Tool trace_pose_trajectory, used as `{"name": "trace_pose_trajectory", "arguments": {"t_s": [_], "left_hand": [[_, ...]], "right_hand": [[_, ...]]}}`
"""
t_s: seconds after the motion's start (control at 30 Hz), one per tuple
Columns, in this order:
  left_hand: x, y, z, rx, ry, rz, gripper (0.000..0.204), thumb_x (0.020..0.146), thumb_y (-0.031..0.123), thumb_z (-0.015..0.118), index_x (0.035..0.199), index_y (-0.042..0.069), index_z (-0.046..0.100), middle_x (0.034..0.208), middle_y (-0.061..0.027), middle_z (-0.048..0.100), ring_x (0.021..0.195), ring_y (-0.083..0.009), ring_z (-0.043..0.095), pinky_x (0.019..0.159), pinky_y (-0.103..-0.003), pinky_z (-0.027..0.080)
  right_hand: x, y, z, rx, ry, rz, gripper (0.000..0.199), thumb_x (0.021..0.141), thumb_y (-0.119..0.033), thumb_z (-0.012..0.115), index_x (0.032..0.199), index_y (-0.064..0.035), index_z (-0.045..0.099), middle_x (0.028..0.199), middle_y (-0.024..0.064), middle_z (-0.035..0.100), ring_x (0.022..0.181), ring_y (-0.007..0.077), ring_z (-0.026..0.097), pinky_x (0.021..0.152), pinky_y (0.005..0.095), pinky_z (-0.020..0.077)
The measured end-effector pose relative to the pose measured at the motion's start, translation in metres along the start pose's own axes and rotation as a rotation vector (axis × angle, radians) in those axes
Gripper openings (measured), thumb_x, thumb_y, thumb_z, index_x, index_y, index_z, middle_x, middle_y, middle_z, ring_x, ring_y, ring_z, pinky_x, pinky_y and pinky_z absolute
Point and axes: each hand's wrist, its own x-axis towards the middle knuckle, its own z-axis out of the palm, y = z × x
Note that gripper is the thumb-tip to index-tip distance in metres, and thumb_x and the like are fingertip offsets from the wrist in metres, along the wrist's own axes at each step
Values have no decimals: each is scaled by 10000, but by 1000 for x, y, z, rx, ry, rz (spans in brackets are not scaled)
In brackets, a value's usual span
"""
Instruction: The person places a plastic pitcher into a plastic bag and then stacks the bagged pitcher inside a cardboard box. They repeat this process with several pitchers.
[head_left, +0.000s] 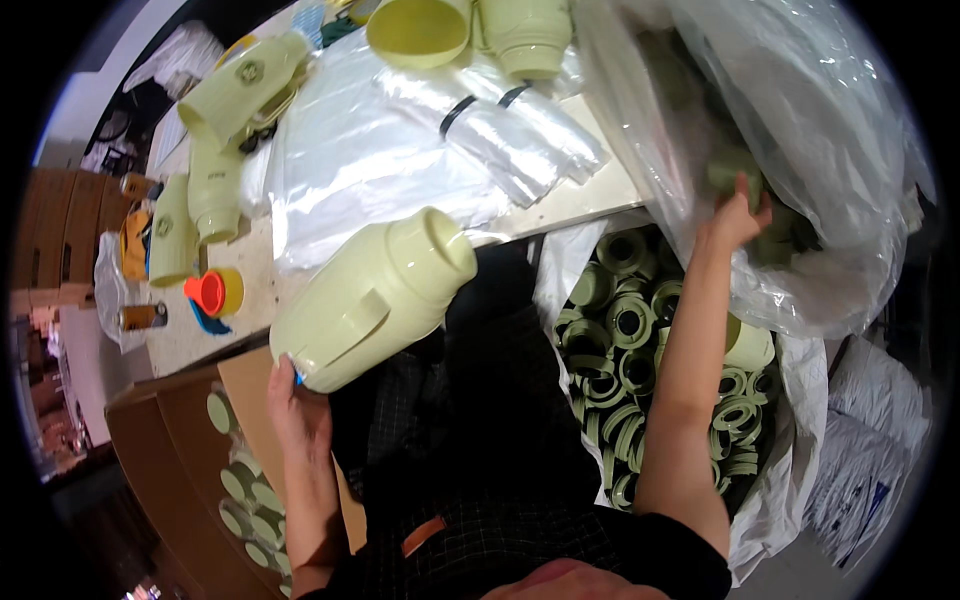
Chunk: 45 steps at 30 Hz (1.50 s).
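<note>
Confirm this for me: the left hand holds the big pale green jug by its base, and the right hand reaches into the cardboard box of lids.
Not quite. The left hand does hold the pale green jug by its base, but the right hand reaches into the clear plastic bag, not the cardboard box, as the head view shows.

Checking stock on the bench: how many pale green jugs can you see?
6: one held in the left hand, jug; three at table's left; two at far edge. More may be hidden.

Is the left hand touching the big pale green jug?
Touching. In the head view the left hand grips the base of the pale green jug, its fingers wrapped onto the bottom edge with no gap.
</note>
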Motion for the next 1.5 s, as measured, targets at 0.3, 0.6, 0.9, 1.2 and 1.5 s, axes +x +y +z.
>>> {"name": "trace_pose_trajectory", "arguments": {"t_s": [0.3,0.6,0.9,1.2,1.5], "left_hand": [[-25,2,9,109,-152,-35,370,1040,233,508,1302,-24,554,1282,-129,645,1191,-241,614,1047,-407,468],[-60,19,-5,274,37,396,257,985,187,576,1152,-6,600,1196,-112,633,1108,-206,582,1014,-383,442],[-27,45,70,788,-1078,809,385,676,313,856,813,61,599,1038,-87,597,1062,-321,553,1089,-586,334],[-84,-1,48,1349,-624,457,625,849,119,661,1411,-42,439,1417,-191,519,1043,-289,547,795,-342,451],[-76,-33,13,1089,-468,276,559,1014,361,490,1383,-54,423,1411,-271,485,1314,-362,482,1104,-460,356]], "right_hand": [[-254,-43,-73,147,-1231,930,608,1053,-458,383,1489,-35,413,1481,168,482,1363,275,444,1134,353,334],[-302,-101,-100,-43,-1234,-77,472,1012,-323,526,1390,-48,459,1347,145,487,1175,261,505,1019,403,406],[-285,-72,-184,-279,-1160,539,364,909,-17,610,1270,-38,562,1105,61,656,961,150,663,741,274,531],[-75,174,-229,-2171,-1042,-524,519,997,-207,443,1499,-90,390,1521,154,447,1451,347,312,1162,486,280],[-89,167,-269,-1988,-1318,-499,335,873,-92,584,1193,-190,603,1055,114,546,1021,323,592,929,453,497]]}}
